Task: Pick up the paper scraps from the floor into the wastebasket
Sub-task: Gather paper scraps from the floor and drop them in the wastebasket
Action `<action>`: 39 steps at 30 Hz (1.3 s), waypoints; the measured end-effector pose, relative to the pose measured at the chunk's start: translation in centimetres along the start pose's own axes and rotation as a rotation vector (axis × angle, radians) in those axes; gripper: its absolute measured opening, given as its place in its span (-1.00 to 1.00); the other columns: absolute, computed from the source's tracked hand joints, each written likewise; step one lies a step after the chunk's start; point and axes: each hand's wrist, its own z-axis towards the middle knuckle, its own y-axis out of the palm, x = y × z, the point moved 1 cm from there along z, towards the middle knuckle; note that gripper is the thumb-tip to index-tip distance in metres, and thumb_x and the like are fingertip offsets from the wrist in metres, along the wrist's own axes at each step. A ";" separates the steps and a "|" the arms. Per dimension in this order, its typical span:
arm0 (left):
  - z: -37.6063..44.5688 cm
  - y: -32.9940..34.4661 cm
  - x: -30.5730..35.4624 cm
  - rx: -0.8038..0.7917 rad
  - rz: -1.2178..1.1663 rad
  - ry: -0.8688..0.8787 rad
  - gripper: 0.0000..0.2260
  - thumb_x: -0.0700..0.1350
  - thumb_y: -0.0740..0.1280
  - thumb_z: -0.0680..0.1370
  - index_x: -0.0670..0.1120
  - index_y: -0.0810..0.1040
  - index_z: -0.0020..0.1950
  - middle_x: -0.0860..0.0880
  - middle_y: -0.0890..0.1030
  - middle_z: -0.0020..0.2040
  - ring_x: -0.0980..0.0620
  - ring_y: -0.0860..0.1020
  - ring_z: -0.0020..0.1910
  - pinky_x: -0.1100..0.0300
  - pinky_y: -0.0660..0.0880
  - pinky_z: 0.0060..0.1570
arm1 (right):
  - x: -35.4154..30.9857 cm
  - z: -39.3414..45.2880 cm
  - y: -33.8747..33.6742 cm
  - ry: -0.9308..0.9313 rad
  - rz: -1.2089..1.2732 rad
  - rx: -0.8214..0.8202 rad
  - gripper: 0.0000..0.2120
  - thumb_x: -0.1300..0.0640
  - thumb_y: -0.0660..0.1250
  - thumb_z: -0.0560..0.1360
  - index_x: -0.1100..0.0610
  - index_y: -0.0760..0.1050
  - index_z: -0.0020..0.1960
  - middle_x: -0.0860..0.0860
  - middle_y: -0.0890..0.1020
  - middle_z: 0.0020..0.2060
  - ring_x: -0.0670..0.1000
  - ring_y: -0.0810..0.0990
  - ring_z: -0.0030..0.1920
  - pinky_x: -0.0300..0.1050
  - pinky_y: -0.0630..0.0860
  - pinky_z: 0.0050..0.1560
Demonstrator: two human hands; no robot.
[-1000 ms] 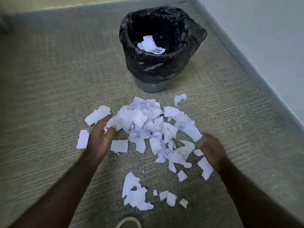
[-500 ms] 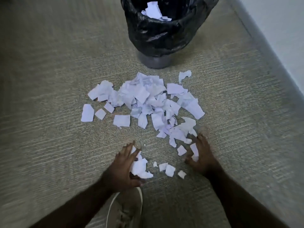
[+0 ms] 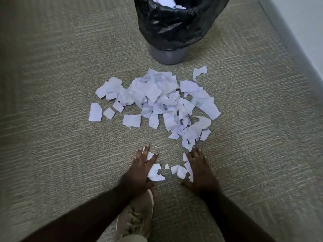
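- The wastebasket (image 3: 172, 30), lined with a black bag (image 3: 176, 34), stands at the far end of the carpet (image 3: 61, 154); a few scraps already lie inside it.
- The main pile of paper scraps (image 3: 157, 100) lies just in front of the wastebasket, on your side of it.
- A smaller cluster of scraps (image 3: 176, 169) sits farther from the wastebasket, between your hands.
- Your left hand (image 3: 141, 170) lies flat with fingers spread, pressing on several scraps; nothing is gripped yet.
- Your right hand (image 3: 199, 170) is likewise flat and spread, with scraps at its inner edge.
- You appear to be raking this near cluster together.
- Next, I judge, sweep both hands inward, cup the scraps, and lift them over the wastebasket rim.
- Your shoe (image 3: 138, 217) sits nearest you, farthest from the wastebasket.
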 end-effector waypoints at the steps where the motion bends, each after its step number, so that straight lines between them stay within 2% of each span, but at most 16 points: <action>1: 0.0 0.1 -0.1 0.000 0.005 0.001 -0.19 0.28 0.21 0.41 -0.03 0.08 0.57 -0.19 -0.14 0.58 -0.23 -0.17 0.54 -0.23 0.08 0.43 | -0.5 0.0 0.4 0.005 0.025 0.036 -0.08 -0.49 0.07 0.43 0.09 0.03 0.57 0.17 0.08 0.56 0.17 -0.05 0.57 0.18 0.03 0.51; 3: 0.0 0.4 -0.4 -0.012 0.011 0.001 -0.22 0.16 0.28 0.43 0.01 0.06 0.57 -0.14 -0.19 0.58 -0.21 -0.21 0.54 -0.23 0.08 0.45 | -1.6 0.1 1.1 0.033 0.072 0.096 -0.19 -0.41 0.03 0.50 0.08 0.07 0.56 0.15 0.12 0.55 0.14 -0.04 0.57 0.16 0.04 0.50; 5: 0.0 0.5 -0.6 -0.001 0.001 0.012 -0.29 0.09 0.27 0.46 0.03 0.09 0.57 -0.12 -0.19 0.58 -0.19 -0.22 0.54 -0.18 0.04 0.46 | -2.6 0.4 1.6 0.052 0.098 0.137 -0.27 -0.37 -0.02 0.54 0.07 0.11 0.55 0.15 0.17 0.53 0.16 0.00 0.56 0.18 0.09 0.49; 8: 0.2 0.1 -0.2 0.038 -0.023 0.028 -0.38 0.07 0.17 0.49 0.01 0.15 0.55 -0.13 -0.13 0.59 -0.18 -0.16 0.55 -0.12 0.04 0.45 | -4.1 1.3 2.2 0.086 0.122 0.156 -0.32 -0.33 -0.01 0.56 0.03 0.10 0.56 0.16 0.18 0.53 0.18 0.05 0.55 0.22 0.14 0.48; 12: 1.1 -0.1 0.2 0.026 -0.056 0.006 -0.41 0.07 0.17 0.50 -0.03 0.17 0.52 -0.21 -0.04 0.58 -0.31 -0.01 0.54 -0.19 0.12 0.42 | -5.6 3.0 2.6 0.087 0.104 0.169 -0.38 -0.21 0.08 0.55 0.03 0.13 0.54 0.19 0.21 0.52 0.16 0.03 0.55 0.22 0.11 0.44; 15: 1.9 0.5 0.1 0.042 -0.051 0.052 -0.37 -0.11 0.28 0.47 -0.06 0.13 0.51 -0.26 0.00 0.57 -0.33 0.05 0.53 -0.19 0.10 0.44 | -6.7 4.2 2.6 0.067 0.135 0.164 -0.41 -0.06 0.10 0.52 0.06 0.15 0.52 0.18 0.26 0.51 0.16 0.10 0.52 0.26 0.15 0.44; 18: 2.9 0.5 0.2 0.053 -0.100 0.056 -0.33 -0.26 0.29 0.44 -0.18 0.15 0.52 -0.32 0.04 0.54 -0.37 0.08 0.51 -0.26 0.14 0.44 | -7.8 5.3 2.7 0.043 0.183 0.184 -0.42 0.10 0.10 0.47 0.15 0.21 0.48 0.21 0.34 0.46 0.17 0.17 0.47 0.36 0.27 0.39; 20: 3.4 0.6 0.4 0.024 -0.146 0.040 -0.35 -0.29 0.29 0.44 -0.26 0.18 0.51 -0.35 0.06 0.53 -0.38 0.06 0.52 -0.29 0.16 0.43 | -8.4 5.8 3.0 0.037 0.284 0.227 -0.45 0.15 0.07 0.49 0.19 0.23 0.48 0.19 0.32 0.47 0.15 0.14 0.49 0.28 0.18 0.45; 22: 3.7 0.7 0.6 0.022 -0.200 0.007 -0.35 -0.22 0.27 0.47 -0.27 0.13 0.53 -0.30 0.00 0.56 -0.30 -0.03 0.55 -0.25 0.09 0.48 | -9.4 6.2 2.8 0.053 0.432 0.270 -0.45 0.03 0.06 0.56 0.25 0.25 0.49 0.10 0.23 0.49 0.08 0.06 0.53 0.12 -0.01 0.53; 24: 3.8 0.2 1.2 0.039 -0.293 -0.025 -0.36 -0.08 0.19 0.53 -0.22 0.05 0.55 -0.21 -0.06 0.58 -0.19 -0.11 0.57 -0.16 0.00 0.52 | -10.6 6.6 2.5 0.132 0.599 0.261 -0.41 -0.07 0.01 0.59 0.23 0.18 0.53 0.01 0.11 0.52 -0.02 -0.02 0.56 0.05 -0.10 0.55; 27: 3.8 -1.6 2.3 0.080 -0.448 -0.010 -0.35 0.14 0.03 0.52 -0.12 -0.07 0.51 -0.08 -0.03 0.53 -0.01 -0.11 0.55 0.15 -0.13 0.54 | -11.7 6.8 2.0 0.184 0.775 0.297 -0.43 -0.09 -0.12 0.62 0.15 0.13 0.55 -0.02 0.13 0.55 -0.07 -0.02 0.57 0.08 -0.01 0.55; 30: 3.9 -3.0 2.9 0.120 -0.617 0.023 -0.43 0.07 0.07 0.53 -0.13 0.04 0.48 -0.02 0.13 0.50 0.24 0.09 0.52 0.39 -0.02 0.47 | -12.5 7.0 1.3 0.220 0.968 0.330 -0.43 0.00 -0.03 0.56 0.16 0.18 0.54 -0.01 0.23 0.53 -0.06 0.11 0.56 -0.06 0.05 0.56; 31: 3.9 -3.2 2.9 0.112 -0.689 0.012 -0.46 0.01 0.10 0.55 -0.14 0.10 0.50 -0.02 0.18 0.50 0.30 0.15 0.49 0.38 0.05 0.47 | -12.8 7.2 1.0 0.254 1.040 0.334 -0.41 0.05 0.00 0.51 0.17 0.20 0.53 -0.01 0.26 0.51 -0.05 0.16 0.55 -0.08 0.09 0.55; 32: 4.1 -3.4 3.1 0.087 -0.750 -0.006 -0.49 -0.05 0.12 0.57 -0.16 0.18 0.51 -0.04 0.25 0.50 0.27 0.21 0.48 0.30 0.10 0.49 | -13.0 7.4 0.9 0.294 1.108 0.332 -0.41 0.09 0.02 0.50 0.18 0.23 0.52 -0.01 0.28 0.50 -0.05 0.20 0.53 -0.11 0.12 0.54; 36: 4.6 -4.4 3.9 0.064 -0.966 -0.147 -0.54 -0.26 0.08 0.54 -0.20 0.34 0.46 -0.10 0.43 0.43 0.04 0.35 0.46 -0.01 0.19 0.51 | -13.8 8.1 -0.7 0.428 1.389 0.308 -0.50 0.19 0.10 0.57 0.22 0.24 0.51 0.05 0.32 0.49 -0.07 0.27 0.49 -0.47 0.23 0.36; 39: 4.7 -5.6 4.6 0.083 -1.014 -0.153 -0.53 -0.25 0.08 0.55 -0.17 0.32 0.48 -0.07 0.43 0.44 0.07 0.35 0.46 -0.01 0.19 0.51 | -13.9 8.6 -2.4 0.409 1.462 0.302 -0.56 0.33 0.08 0.63 0.27 0.21 0.51 0.09 0.31 0.49 -0.08 0.29 0.45 -0.56 0.26 0.26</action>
